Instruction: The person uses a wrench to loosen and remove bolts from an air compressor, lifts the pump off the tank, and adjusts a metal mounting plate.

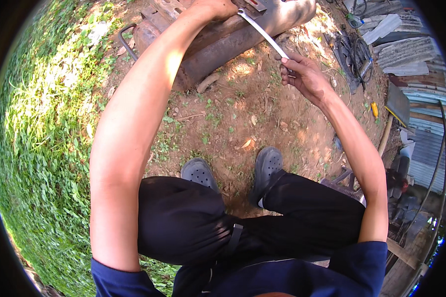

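Observation:
A silver wrench (262, 32) slants from the rusty metal piece at the top down to my right hand (305, 79). My right thumb and fingers are closed on its lower end. The wrench's ring end sits at the rusty metal piece (203, 64), right beside my left hand (218, 9). That hand rests at the top edge of the view, over the metal piece, its fingers mostly hidden, so I cannot tell what they grip. The metal piece is long, with a rounded tube-like side and a flat slotted plate (255, 5) on top.
Green grass (44, 148) covers the left side. Bare soil with leaves lies around my grey clogs (268, 168). To the right are coiled black cables (362, 59), a yellow-handled tool (374, 110), a shovel (397, 104) and corrugated sheets (423, 148). A bent metal handle (126, 42) sticks out at the metal piece's left.

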A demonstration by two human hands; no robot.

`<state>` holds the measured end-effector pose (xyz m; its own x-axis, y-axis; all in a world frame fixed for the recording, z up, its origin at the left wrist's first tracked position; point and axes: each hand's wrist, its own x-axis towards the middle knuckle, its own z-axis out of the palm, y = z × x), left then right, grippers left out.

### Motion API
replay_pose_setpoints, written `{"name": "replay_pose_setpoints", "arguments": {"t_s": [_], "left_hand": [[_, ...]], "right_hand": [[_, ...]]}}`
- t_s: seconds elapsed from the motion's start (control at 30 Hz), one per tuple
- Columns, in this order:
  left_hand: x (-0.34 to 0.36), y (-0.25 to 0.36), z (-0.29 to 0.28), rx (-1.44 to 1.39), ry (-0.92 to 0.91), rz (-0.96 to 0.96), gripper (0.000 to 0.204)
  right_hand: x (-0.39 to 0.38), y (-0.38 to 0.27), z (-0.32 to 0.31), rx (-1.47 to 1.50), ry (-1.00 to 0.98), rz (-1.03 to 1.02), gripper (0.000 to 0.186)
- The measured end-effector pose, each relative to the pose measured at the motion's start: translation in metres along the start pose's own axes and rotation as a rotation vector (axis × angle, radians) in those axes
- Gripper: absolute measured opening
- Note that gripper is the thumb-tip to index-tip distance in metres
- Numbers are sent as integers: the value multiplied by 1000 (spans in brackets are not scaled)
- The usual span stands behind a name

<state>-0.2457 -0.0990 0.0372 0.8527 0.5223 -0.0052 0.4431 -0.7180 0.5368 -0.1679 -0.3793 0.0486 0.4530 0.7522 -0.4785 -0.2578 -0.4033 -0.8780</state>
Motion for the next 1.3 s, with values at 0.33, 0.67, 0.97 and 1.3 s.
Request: {"name": "replay_pose_setpoints", "arguments": {"t_s": [0.33,0.67,0.97,1.3], "left_hand": [[-36,9,-49,-136,-41,-34,26],[-40,14,-35,32,5,51,26],[-39,-5,-15,148,155,206,33],[-21,39,-7,69,49,69,31]], "right_hand": [[8,-28,-27,105,95,-422,27],[46,-23,26,72,119,21,38],[40,-29,54,-44,-31,30,31],[90,-29,65,366,106,-108,26]]}}
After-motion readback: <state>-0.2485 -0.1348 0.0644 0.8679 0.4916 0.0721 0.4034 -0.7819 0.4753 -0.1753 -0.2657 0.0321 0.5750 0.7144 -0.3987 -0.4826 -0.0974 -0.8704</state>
